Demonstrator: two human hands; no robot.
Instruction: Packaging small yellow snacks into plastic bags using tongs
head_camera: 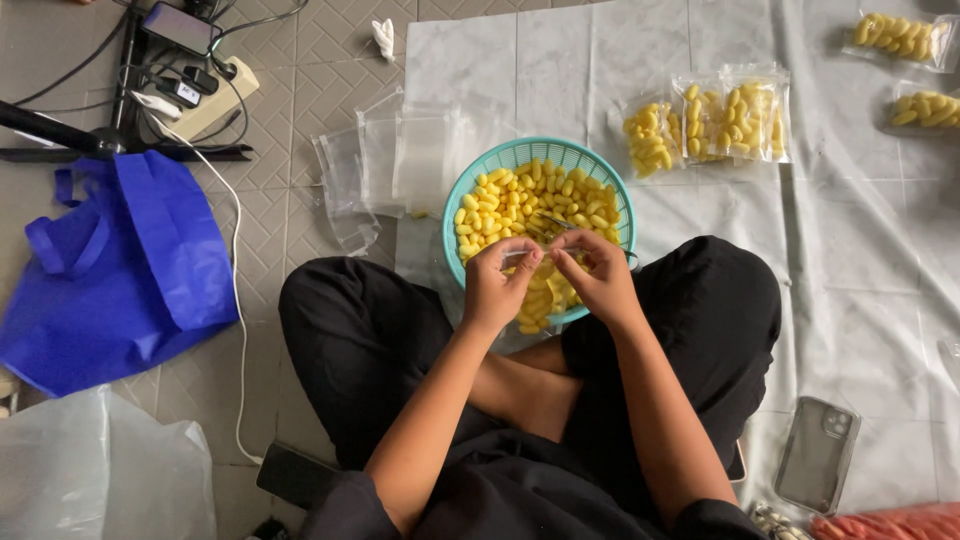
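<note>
A teal plastic basket (497, 155) full of small yellow oblong pieces (520, 195) sits on the floor in front of my crossed legs. Over its near rim my left hand (495, 285) and my right hand (600, 280) pinch the top of a small clear plastic bag (545, 290) that holds several yellow pieces. Both hands grip the bag's upper edge, thumbs and fingers closed on it. A thin clear strip (555, 222) lies across the pieces in the basket.
A stack of empty clear bags (400, 160) lies left of the basket. Filled bags (735, 115) rest on the white sheet (850, 250) at the back right. A blue tote bag (120, 270), a power strip (205, 100) with cables, and a phone (817, 455) lie around.
</note>
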